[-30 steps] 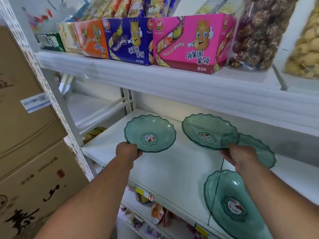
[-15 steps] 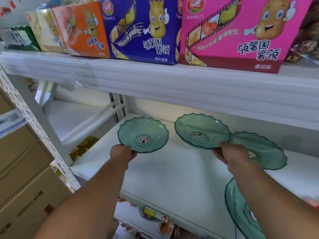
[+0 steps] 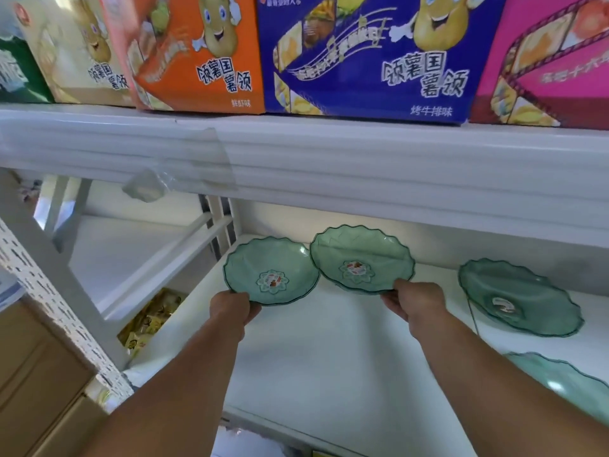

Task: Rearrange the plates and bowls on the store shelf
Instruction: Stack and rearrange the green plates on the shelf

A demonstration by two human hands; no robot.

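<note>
Two translucent green scalloped plates with centre stickers sit side by side at the back left of the white shelf (image 3: 329,351). My left hand (image 3: 232,310) grips the near rim of the left plate (image 3: 270,270). My right hand (image 3: 413,303) grips the near rim of the right plate (image 3: 361,258), whose left edge overlaps the left plate. A third green plate (image 3: 517,296) lies alone further right. A fourth green plate (image 3: 566,384) shows partly at the front right, behind my right forearm.
The upper shelf edge (image 3: 329,159) hangs low over the plates and carries orange (image 3: 197,54), blue (image 3: 369,57) and pink (image 3: 543,67) snack boxes. A perforated white upright (image 3: 52,291) and cardboard boxes (image 3: 36,390) stand at the left. Yellow snack packets (image 3: 148,321) lie below.
Both hands have pushed their plates toward the back of the shelf and closer together; the right plate has come off the third plate and now overlaps the left one. The camera moved in.
</note>
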